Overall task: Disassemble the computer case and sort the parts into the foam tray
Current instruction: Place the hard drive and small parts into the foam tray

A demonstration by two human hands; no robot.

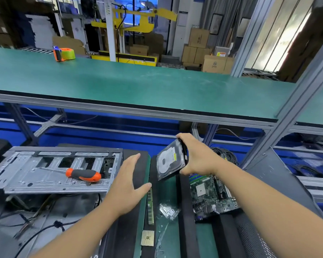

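Observation:
The stripped metal computer case (45,175) lies at the left, with an orange-and-black screwdriver (83,175) resting on it. My right hand (198,157) grips a hard drive (170,161), tilted, above the black foam tray (186,211). My left hand (127,185) hovers with straight, spread fingers over the tray's left foam edge, holding nothing. In the tray lie a green RAM stick (150,207), a CPU chip (147,238), a clear bag of small parts (168,211) and the motherboard (211,196).
Loose black cables (45,226) trail below the case at the lower left. A coil of cable (226,153) sits behind the motherboard. A green-topped shelf (138,84) with a tape dispenser (63,54) spans the view above. An aluminium post (295,108) rises at the right.

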